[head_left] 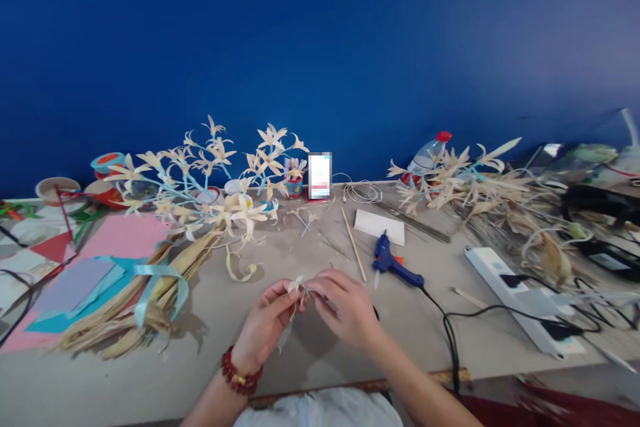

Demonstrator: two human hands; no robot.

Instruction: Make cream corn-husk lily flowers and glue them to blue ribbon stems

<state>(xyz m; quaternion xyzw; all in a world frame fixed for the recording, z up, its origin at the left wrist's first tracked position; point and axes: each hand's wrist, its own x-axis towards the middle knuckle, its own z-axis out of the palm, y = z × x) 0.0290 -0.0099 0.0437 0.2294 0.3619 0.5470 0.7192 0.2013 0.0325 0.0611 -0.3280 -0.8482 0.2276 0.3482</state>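
1. Blue wall (320, 47) fills the background, and a grey-beige worktop (210, 373) runs along its foot.
2. Near the front edge of the worktop, roughly mid-width, a small pale flower (297, 284) is held up between the person's two hands.
3. Left hand (270, 320): thumb and fingers are pinched together on the flower; a dark red bead bracelet (241, 373) circles the wrist.
4. Right hand (345, 307): fingers are bent, with the tips reaching the flower from the other side; I cannot tell whether they are clamped on it.
5. Just beyond the hands lie a curled pale strip (243, 273) to the left and a thin wooden stick (354, 244) to the right.
6. To the right of the stick, a blue glue gun (395, 265) lies on its side near a white block (380, 227); its black cord trails toward the front edge.
7. Further right, a white power strip (493, 275) lies at a slant with black plugs in it.
8. Against the wall stand a lit phone (320, 175) and, to its left, branches of pale flowers (220, 150) with light blue stems.
9. More pale flowers (450, 180) lie at the right, by a clear bottle (425, 159) with a red cap.
10. On the left, a bundle of dry husks (113, 317) with a light blue ribbon (181, 290) rests partly over pink paper (127, 233) and blue sheets.
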